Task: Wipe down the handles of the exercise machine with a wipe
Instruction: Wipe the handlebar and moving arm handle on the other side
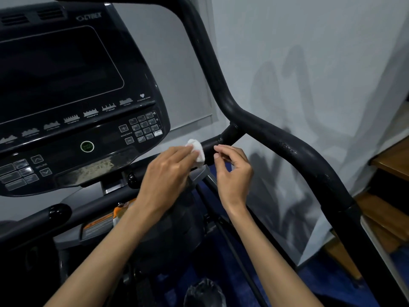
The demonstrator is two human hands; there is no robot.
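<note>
Left hand [168,171] presses my white wipe [197,151] around the short black handle bar [212,144], right hand [232,171] loosely curled, empty, just beside it.

Most of the wipe [197,152] is tucked under the left hand [168,173], so only a bunched white bit shows against the bar [212,144]. Keypad labels [145,127] mid-frame are too tiny to read. The console [66,85] runs off the left edge, and both forearms leave the bottom edge.
</note>
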